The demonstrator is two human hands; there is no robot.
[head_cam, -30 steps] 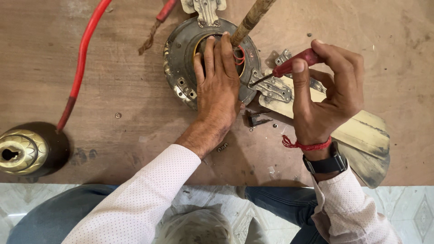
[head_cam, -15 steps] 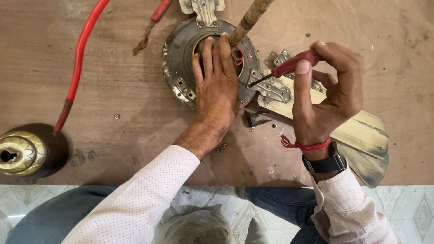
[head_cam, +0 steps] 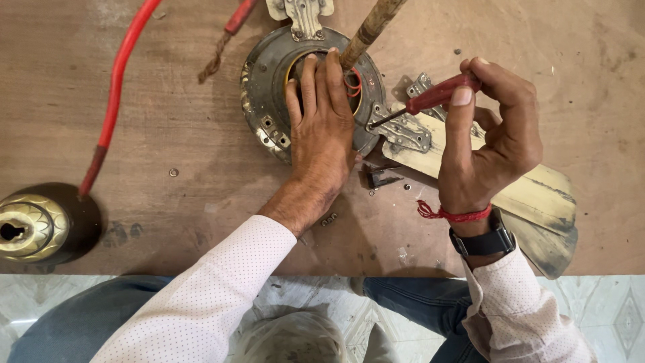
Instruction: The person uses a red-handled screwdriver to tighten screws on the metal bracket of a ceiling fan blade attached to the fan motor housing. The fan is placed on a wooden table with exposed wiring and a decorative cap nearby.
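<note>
A round grey ceiling-fan motor [head_cam: 269, 87] lies on the brown wooden board [head_cam: 168, 134], with a rusty rod [head_cam: 369, 30] rising from its centre. My left hand [head_cam: 322, 131] presses flat on top of the motor. My right hand [head_cam: 490, 141] grips a red-handled screwdriver [head_cam: 440, 94], whose tip meets a metal blade bracket [head_cam: 400, 131] at the motor's right edge. A pale fan blade [head_cam: 531, 202] runs from that bracket under my right wrist.
A brass-coloured dome cover [head_cam: 30, 228] sits at the left edge. A red cable [head_cam: 117, 74] runs up from it. Another bracket [head_cam: 302, 13] pokes out at the motor's top. Loose screws [head_cam: 329, 219] lie near my left wrist. My knees and tiled floor [head_cam: 625, 316] are below the board.
The view has shifted slightly. My right hand has turned the screwdriver a little at the bracket; my left hand stays on the motor.
</note>
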